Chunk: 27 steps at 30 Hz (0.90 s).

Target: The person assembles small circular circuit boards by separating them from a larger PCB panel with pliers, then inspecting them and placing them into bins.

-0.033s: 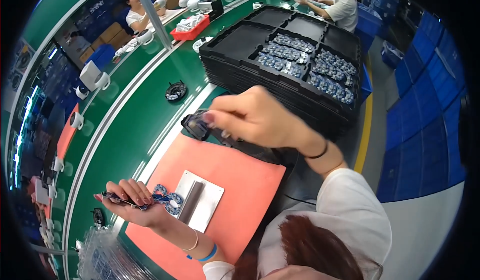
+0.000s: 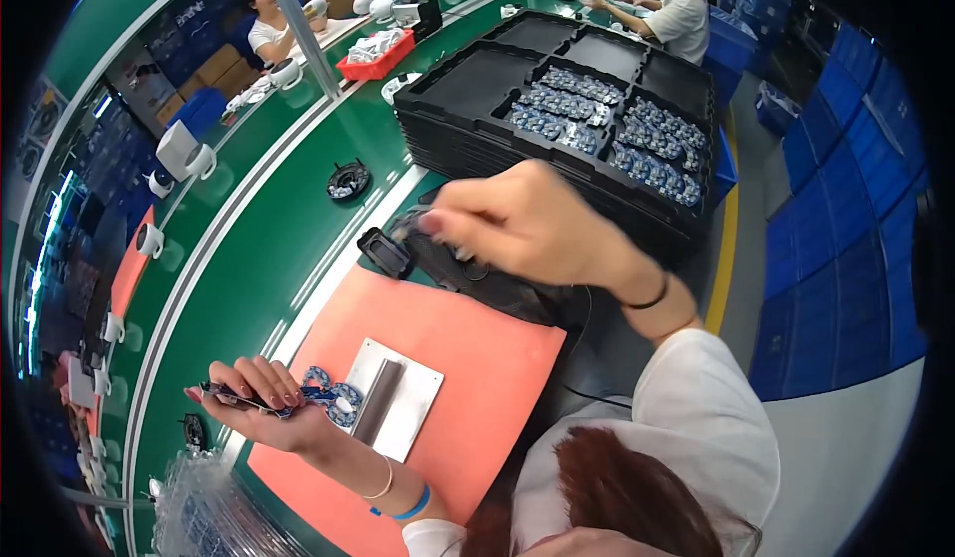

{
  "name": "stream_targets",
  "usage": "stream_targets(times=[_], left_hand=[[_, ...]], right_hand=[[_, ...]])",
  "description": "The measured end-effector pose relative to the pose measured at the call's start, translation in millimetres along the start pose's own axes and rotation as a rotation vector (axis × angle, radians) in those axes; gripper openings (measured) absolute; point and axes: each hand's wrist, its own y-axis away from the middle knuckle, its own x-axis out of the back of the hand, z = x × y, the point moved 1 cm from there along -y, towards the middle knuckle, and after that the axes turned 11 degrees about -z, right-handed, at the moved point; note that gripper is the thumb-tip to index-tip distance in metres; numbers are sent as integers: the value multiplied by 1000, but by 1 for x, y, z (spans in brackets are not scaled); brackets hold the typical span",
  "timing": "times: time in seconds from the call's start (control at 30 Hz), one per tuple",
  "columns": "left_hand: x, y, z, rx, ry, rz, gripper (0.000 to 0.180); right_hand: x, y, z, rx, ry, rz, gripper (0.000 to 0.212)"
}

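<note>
My left hand (image 2: 257, 398) is closed round a thin, dark flat part (image 2: 237, 396), palm up above the orange mat's left side. Beside its fingertips lie blue ring-shaped circuit boards (image 2: 345, 405), next to a metal plate (image 2: 422, 404) with a grey bar (image 2: 379, 402) across it. My right hand (image 2: 527, 224) is in a pinch, blurred by motion, over the far edge of the mat. A small smeared thing shows at its fingertips; its kind cannot be made out. Just below stands a small, open-topped black box (image 2: 384, 253), next to a larger black object (image 2: 487, 288).
Stacked black trays (image 2: 557, 164) holding blue circuit boards stand at the far right. On the green bench lie a round black part (image 2: 348, 180) and a red bin (image 2: 376, 56) of white parts. Clear plastic wrap (image 2: 204, 507) sits at near left. Two co-workers sit farther off.
My right hand has moved slightly up and right, away from the small black box, whose open top now shows. My left hand stays in place.
</note>
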Motion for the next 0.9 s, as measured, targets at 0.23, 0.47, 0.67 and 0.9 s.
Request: stream_targets(times=[0.23, 0.47, 0.67, 0.9], left_hand=[[11, 8, 16, -112, -68, -44, 31], [10, 3, 6, -69, -93, -48, 20], [8, -6, -11, -31, -114, -8, 22], [11, -25, -27, 51, -155, 163, 27]], right_hand=[[102, 24, 11, -263, 603, 164, 29], [191, -47, 151, -257, 645, 421, 36], [165, -123, 256, -709, 269, 236, 37], [131, -161, 359, -1001, -376, 324, 15]])
